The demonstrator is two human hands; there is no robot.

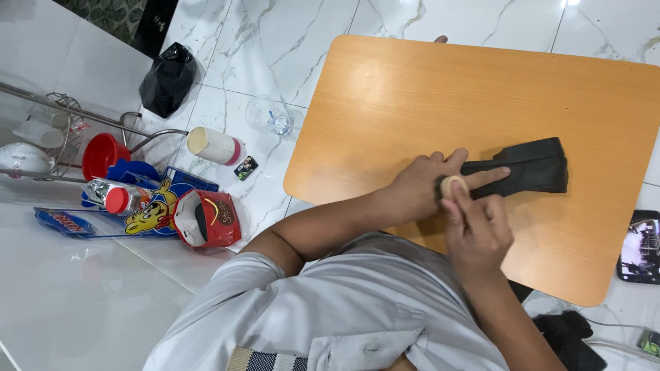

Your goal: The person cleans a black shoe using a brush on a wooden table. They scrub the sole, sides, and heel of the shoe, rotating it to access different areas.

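Right hand (476, 230) fingers (459, 199) on roll (453, 184), left hand (419, 185) pinning black cloth (526, 167)

Black cloth (526, 167) on an orange-brown table (426, 89).

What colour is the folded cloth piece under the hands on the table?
Black. The folded cloth lies on the orange-brown table, seen best in the head view.

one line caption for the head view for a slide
Left hand pins a black cloth strip on a wooden board while right hand presses a small round object.
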